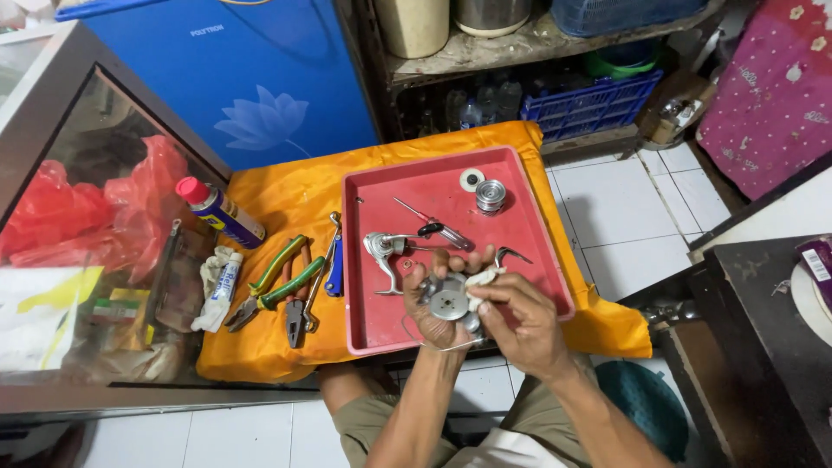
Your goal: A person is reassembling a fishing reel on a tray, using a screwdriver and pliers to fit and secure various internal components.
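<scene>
Person seated at a low worktop (286, 204) draped in orange cloth, both hands raised just above the near edge of a red plastic tray (373, 260)

Left hand (433, 308) — curled around a round metal reel part (449, 303), silver-grey, disc face turned up toward the head camera. It sits in the palm, fingers wrapped around it from behind and below. Grasp looks firm.

Right hand (518, 319) — fingers pinched on a small white cloth wad (482, 282), pressed to the right rim of the part. So the part lies directly left of the right hand, touching the cloth; the disc's axis points roughly up at the viewer. Left hand is the carrier, right hand the one working at the edge.

In the tray, beyond the hands: a chrome reel frame (384, 251) with bent arm, a screwdriver (433, 227) lying diagonally, a ribbed metal spool (490, 196) upright, a flat white washer (471, 179) beside it.

Left of the tray on the cloth: green-handled pliers (277, 286), a blue-gripped tool (334, 264), a squeezed tube (224, 286), a spray can (218, 211) with red cap lying on its side
</scene>
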